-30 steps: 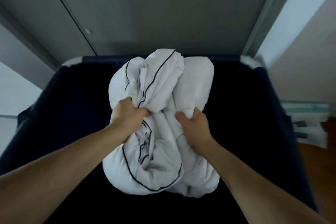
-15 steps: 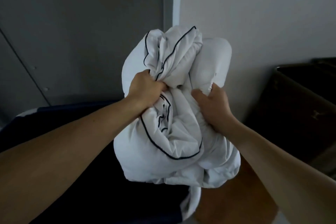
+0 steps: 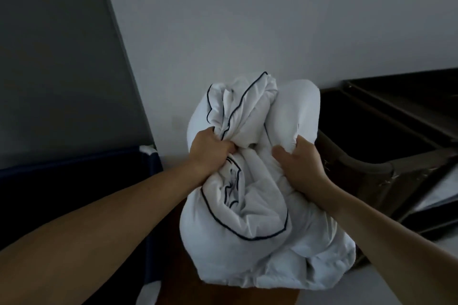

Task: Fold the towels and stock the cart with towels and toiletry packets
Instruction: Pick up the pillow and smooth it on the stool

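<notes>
A bulky bundle of crumpled white towels (image 3: 257, 218) with thin dark piping hangs in the air in front of me. My left hand (image 3: 209, 150) grips a bunch of the cloth on the bundle's left side. My right hand (image 3: 298, 163) grips the cloth on the right, thumb on top. The bundle sits between a dark blue fabric bin (image 3: 74, 181) at the left and a dark brown cart (image 3: 386, 146) at the right, above the floor between them.
A white wall (image 3: 247, 32) stands straight ahead, with a grey door panel (image 3: 54, 57) to its left. White linen (image 3: 438, 193) shows on a lower shelf of the cart. Brown floor (image 3: 188, 294) lies under the bundle.
Both hands have lifted the towel bundle out of the blue bin and carried it right. The view has swung right, and the brown cart has come further into sight.
</notes>
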`<state>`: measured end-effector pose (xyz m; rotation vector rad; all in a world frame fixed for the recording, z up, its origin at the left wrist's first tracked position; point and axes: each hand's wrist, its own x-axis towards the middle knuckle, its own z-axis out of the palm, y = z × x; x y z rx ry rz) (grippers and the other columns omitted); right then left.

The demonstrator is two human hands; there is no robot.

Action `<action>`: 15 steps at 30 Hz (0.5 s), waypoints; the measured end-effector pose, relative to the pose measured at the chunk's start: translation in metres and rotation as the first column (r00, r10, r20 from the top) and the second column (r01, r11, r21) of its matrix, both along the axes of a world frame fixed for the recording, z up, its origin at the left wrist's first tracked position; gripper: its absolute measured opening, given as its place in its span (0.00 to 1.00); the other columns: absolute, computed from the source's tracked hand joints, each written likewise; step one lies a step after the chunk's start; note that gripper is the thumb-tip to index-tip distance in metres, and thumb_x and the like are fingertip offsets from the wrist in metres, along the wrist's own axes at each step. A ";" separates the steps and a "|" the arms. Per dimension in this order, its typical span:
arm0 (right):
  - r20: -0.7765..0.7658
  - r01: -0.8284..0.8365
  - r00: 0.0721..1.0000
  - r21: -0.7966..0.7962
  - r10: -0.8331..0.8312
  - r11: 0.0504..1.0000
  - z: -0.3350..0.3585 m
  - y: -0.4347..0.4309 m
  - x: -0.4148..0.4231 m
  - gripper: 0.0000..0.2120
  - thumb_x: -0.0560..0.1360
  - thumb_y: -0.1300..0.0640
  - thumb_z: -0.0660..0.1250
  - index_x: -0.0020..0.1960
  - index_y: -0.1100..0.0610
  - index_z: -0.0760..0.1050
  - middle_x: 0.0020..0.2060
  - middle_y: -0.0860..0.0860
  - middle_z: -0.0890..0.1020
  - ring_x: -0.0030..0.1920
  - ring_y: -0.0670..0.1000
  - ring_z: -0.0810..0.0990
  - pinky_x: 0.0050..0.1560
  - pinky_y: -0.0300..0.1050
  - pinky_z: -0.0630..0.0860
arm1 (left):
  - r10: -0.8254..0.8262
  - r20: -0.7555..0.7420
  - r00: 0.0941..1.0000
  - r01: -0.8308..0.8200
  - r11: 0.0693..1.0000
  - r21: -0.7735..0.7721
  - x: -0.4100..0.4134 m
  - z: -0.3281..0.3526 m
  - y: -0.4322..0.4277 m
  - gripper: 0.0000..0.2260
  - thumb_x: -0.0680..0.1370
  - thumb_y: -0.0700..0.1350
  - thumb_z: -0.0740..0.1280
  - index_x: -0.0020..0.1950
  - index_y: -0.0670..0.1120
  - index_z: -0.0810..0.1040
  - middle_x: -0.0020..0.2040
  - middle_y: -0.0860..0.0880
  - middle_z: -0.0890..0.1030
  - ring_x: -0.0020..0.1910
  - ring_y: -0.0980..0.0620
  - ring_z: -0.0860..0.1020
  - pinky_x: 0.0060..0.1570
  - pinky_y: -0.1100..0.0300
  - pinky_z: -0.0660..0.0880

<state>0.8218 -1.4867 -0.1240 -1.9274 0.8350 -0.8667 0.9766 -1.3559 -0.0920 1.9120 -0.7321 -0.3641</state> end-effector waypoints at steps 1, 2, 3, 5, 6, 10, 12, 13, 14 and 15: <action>-0.025 -0.012 1.000 0.014 0.012 1.000 -0.012 -0.013 -0.003 0.06 0.75 0.52 0.70 0.43 0.52 0.75 0.36 0.48 0.81 0.36 0.45 0.78 0.27 0.31 0.66 | 0.013 -0.015 1.000 -0.013 1.000 0.026 -0.003 -0.013 -0.009 0.06 0.69 0.40 0.75 0.44 0.44 0.80 0.39 0.52 0.81 0.38 0.53 0.79 0.29 0.67 0.70; -0.042 -0.032 0.999 0.030 0.033 0.999 -0.022 -0.026 -0.005 0.05 0.75 0.52 0.70 0.43 0.51 0.75 0.37 0.47 0.81 0.36 0.44 0.78 0.27 0.30 0.66 | 0.024 -0.032 0.999 -0.023 0.999 0.041 -0.004 -0.024 -0.016 0.06 0.69 0.39 0.75 0.44 0.45 0.80 0.39 0.52 0.81 0.39 0.53 0.79 0.31 0.66 0.70; -0.049 -0.054 0.997 0.046 0.056 0.997 -0.032 -0.037 -0.006 0.05 0.75 0.53 0.71 0.44 0.50 0.75 0.36 0.45 0.81 0.35 0.42 0.79 0.27 0.28 0.66 | 0.038 -0.043 0.998 -0.036 0.998 0.052 -0.003 -0.034 -0.021 0.06 0.69 0.39 0.74 0.44 0.45 0.80 0.40 0.52 0.82 0.40 0.53 0.80 0.33 0.65 0.71; -0.051 -0.103 0.993 0.078 0.108 0.992 -0.052 -0.059 -0.009 0.04 0.74 0.55 0.72 0.43 0.49 0.76 0.34 0.43 0.83 0.36 0.37 0.80 0.29 0.27 0.70 | 0.077 -0.022 0.997 -0.074 0.992 0.099 0.003 -0.048 -0.022 0.05 0.70 0.40 0.74 0.44 0.45 0.80 0.39 0.52 0.82 0.40 0.54 0.79 0.34 0.64 0.70; -0.056 -0.124 0.990 0.100 0.130 0.987 -0.065 -0.071 -0.012 0.04 0.74 0.55 0.72 0.43 0.50 0.77 0.35 0.41 0.84 0.37 0.38 0.81 0.32 0.28 0.72 | 0.100 0.003 0.995 -0.100 0.986 0.134 0.008 -0.054 -0.019 0.05 0.70 0.40 0.73 0.44 0.44 0.80 0.39 0.52 0.81 0.40 0.55 0.78 0.33 0.64 0.70; -0.159 -0.111 0.978 0.163 0.137 0.980 -0.127 -0.117 -0.017 0.07 0.75 0.57 0.73 0.48 0.52 0.75 0.40 0.42 0.80 0.46 0.51 0.80 0.50 0.44 0.73 | 0.210 0.051 0.976 -0.216 0.955 0.203 0.036 -0.064 0.010 0.05 0.72 0.43 0.73 0.47 0.46 0.81 0.43 0.51 0.83 0.42 0.54 0.79 0.40 0.61 0.74; -0.246 -0.121 0.954 0.196 0.168 0.973 -0.164 -0.130 -0.012 0.07 0.76 0.56 0.72 0.51 0.54 0.76 0.42 0.45 0.80 0.50 0.55 0.79 0.52 0.44 0.70 | 0.251 0.043 0.967 -0.254 0.941 0.222 0.043 -0.069 0.023 0.04 0.73 0.44 0.73 0.46 0.48 0.80 0.42 0.52 0.83 0.43 0.55 0.80 0.41 0.61 0.74; -0.301 -0.126 0.934 0.221 0.190 0.967 -0.185 -0.135 -0.008 0.09 0.77 0.56 0.71 0.54 0.58 0.77 0.45 0.51 0.82 0.52 0.57 0.80 0.53 0.45 0.70 | 0.262 0.052 0.964 -0.267 0.933 0.243 0.044 -0.072 0.026 0.04 0.73 0.45 0.73 0.45 0.49 0.80 0.42 0.52 0.83 0.42 0.55 0.80 0.40 0.62 0.73; -0.365 -0.132 0.904 0.255 0.222 0.958 -0.207 -0.139 -0.005 0.14 0.78 0.55 0.70 0.59 0.62 0.76 0.51 0.57 0.82 0.56 0.59 0.80 0.55 0.47 0.71 | 0.273 0.062 0.960 -0.279 0.923 0.266 0.044 -0.078 0.029 0.04 0.73 0.45 0.73 0.45 0.49 0.79 0.42 0.53 0.83 0.42 0.56 0.80 0.38 0.62 0.72; -0.428 -0.135 0.868 0.289 0.254 0.948 -0.229 -0.142 -0.004 0.19 0.79 0.54 0.69 0.65 0.64 0.74 0.57 0.61 0.81 0.60 0.61 0.78 0.59 0.49 0.72 | 0.287 0.071 0.955 -0.295 0.912 0.287 0.044 -0.084 0.032 0.04 0.74 0.45 0.73 0.45 0.49 0.79 0.42 0.53 0.83 0.42 0.56 0.80 0.38 0.62 0.71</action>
